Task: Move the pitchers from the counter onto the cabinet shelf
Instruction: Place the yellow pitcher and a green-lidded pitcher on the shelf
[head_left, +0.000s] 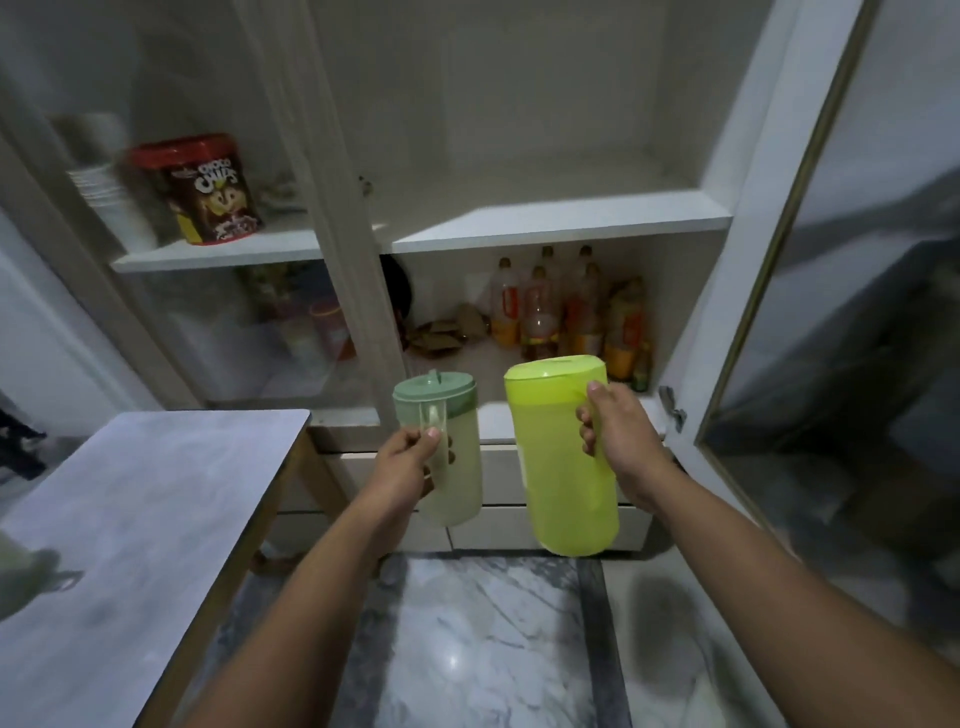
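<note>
Left hand (410, 462): fingers (430, 435) wrapped tight around the clear handle of a small pale-green translucent plastic pitcher with a sage-green lid (447, 452). Pitcher is upright, in the air, left of centre.

Right hand (618, 447): fingers (587, 421) curled shut on the handle side of a taller lime-green plastic pitcher with a matching flat lid (566, 457), thumb up at the lid edge. Upright with a slight tilt, also in the air, just right of the small one; the two are not touching.

Both pitchers hang over the marble-patterned floor (478, 639), near side of the white cabinet (727, 156), right of the grey-topped counter (130, 519).

Cabinet right door (841, 260) stands open. Upper white shelf (561, 221) is bare on the open side. Lower shelf, far right: cluster of plastic bottles with orange labels (566, 312). Behind the left glass door, upper shelf: red-lidded brown cereal tub (208, 192) and stacked white dishes (104, 187), blurred.
</note>
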